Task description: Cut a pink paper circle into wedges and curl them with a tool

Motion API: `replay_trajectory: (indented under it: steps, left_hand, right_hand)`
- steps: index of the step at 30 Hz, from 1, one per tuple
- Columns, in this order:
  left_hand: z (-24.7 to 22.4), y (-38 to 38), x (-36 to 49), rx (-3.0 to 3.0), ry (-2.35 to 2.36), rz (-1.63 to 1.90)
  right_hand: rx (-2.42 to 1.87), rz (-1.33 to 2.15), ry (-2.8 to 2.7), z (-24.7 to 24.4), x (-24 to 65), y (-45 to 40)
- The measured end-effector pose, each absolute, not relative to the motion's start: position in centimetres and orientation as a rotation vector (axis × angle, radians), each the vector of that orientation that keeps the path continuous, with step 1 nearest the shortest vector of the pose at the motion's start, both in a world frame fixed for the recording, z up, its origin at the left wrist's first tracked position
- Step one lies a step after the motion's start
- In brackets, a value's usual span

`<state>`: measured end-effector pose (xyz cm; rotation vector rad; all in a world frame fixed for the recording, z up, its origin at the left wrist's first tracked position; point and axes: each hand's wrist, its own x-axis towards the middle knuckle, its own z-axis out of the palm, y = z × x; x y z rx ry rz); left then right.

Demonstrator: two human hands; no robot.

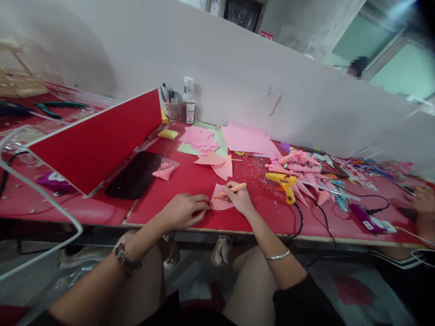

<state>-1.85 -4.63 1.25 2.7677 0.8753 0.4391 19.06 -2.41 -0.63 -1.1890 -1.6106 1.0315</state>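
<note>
A small pink paper piece (222, 202) lies flat on the red tabletop in front of me. My right hand (238, 198) is closed around an orange pen (238, 189), its tip at the paper. At the paper's left edge rests my left hand (186, 209), fingers slightly bent and thumb apart, with the fingertips touching or just beside the sheet. Behind them lie cut pink and orange paper pieces (222, 166). Farther back, more pink pieces (200, 138) are piled on a green sheet (222, 147), next to large pink sheets (249, 139).
A yellow glue gun (283, 183) lies right, beside a heap of pink paper cones (302, 165). Left are a red upright panel (105, 140), a black phone-like slab (136, 176) and a small bag (166, 170). Another person's hand (423, 203) is at far right.
</note>
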Motion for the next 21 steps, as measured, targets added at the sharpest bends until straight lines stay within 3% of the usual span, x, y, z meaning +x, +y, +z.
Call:
replay_trajectory:
  steps: [12,21]
  left_hand:
    - [1.1,-4.6,-1.9,2.788,0.87,0.464]
    - [1.2,-4.6,-1.8,2.773,0.874,0.489]
  right_hand:
    - [-1.195,0.833,-1.581,-0.7,18.8,-1.6]
    - [-1.176,1.003,-1.493,-0.4,19.6,-2.9]
